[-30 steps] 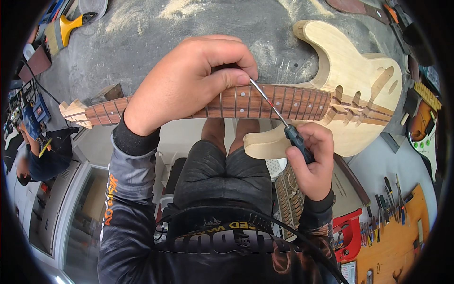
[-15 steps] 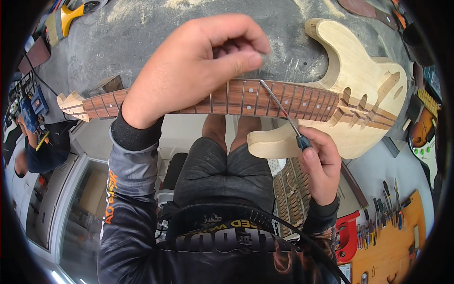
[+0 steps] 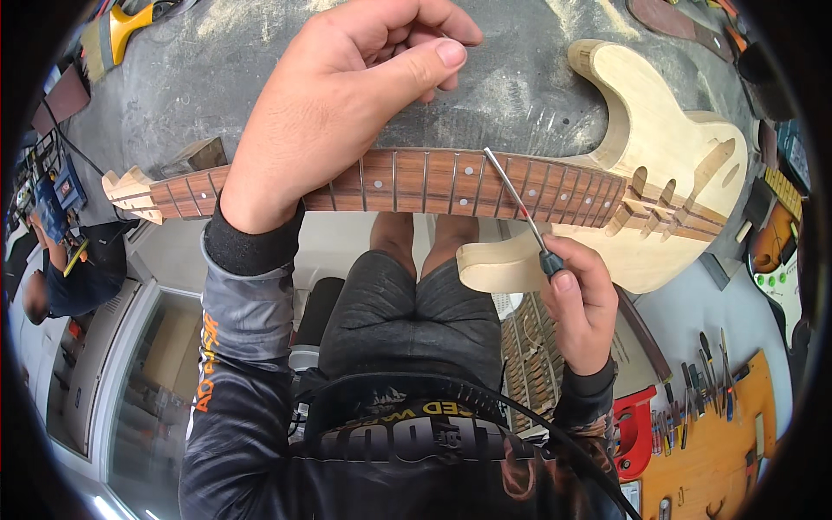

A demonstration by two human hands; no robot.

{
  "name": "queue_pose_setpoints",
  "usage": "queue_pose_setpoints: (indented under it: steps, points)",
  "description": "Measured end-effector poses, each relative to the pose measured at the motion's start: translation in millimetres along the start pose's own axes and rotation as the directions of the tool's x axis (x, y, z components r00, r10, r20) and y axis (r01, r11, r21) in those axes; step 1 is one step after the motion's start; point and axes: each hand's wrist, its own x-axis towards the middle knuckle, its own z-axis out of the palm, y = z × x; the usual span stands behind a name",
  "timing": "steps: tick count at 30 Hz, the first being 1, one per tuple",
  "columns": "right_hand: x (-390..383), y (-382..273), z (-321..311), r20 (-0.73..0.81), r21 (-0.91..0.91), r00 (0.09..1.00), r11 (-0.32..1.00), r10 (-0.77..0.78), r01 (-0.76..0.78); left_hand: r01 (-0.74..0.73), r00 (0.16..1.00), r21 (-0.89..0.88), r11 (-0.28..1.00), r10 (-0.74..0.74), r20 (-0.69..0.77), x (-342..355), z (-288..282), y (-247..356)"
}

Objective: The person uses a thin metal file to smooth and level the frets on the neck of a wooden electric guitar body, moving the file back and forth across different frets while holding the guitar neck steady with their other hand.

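My right hand (image 3: 582, 299) grips the dark handle of a slim screwdriver-like tool (image 3: 511, 189). Its metal shaft slants up and left across the rosewood-coloured fretboard (image 3: 407, 184), among the upper frets. Whether the tip touches the board I cannot tell. The neck joins an unfinished pale wood guitar body (image 3: 646, 95) on the right and ends in a pale headstock (image 3: 130, 192) at the left. Above the neck, my left hand (image 3: 381, 65) has its fingers curled and thumb close to them; anything pinched there is too small to make out. Its wrist covers part of the fretboard.
Sawdust lies on the grey bench (image 3: 520, 69). A yellow-handled brush (image 3: 117, 39) is at the upper left, and a wood block (image 3: 201, 154) sits behind the neck. Several hand tools (image 3: 711, 368) stand at the lower right. Another person (image 3: 87, 269) is at far left.
My left hand has moved up, away from the fretboard. The guitar has slid slightly right in view, and the tool's tip sits slightly farther right.
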Motion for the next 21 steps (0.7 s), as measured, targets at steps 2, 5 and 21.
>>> queue_pose_setpoints:
  steps: [2,5,21]
  points:
    - [11,1,7,0.029,-0.178,0.985,0.969,-0.168,0.171,0.023,0.999,0.055,0.998,-0.021,-0.034,-1,0,2]
    - [30,-13,22,0.165,-0.611,0.868,0.642,-0.468,0.463,-0.022,0.999,-0.017,1.0,0.023,0.043,5,-6,-12]
    - [14,3,26,0.044,-0.314,0.925,0.873,-0.378,0.372,-0.008,1.0,0.019,1.0,0.008,-0.028,9,-8,-13]
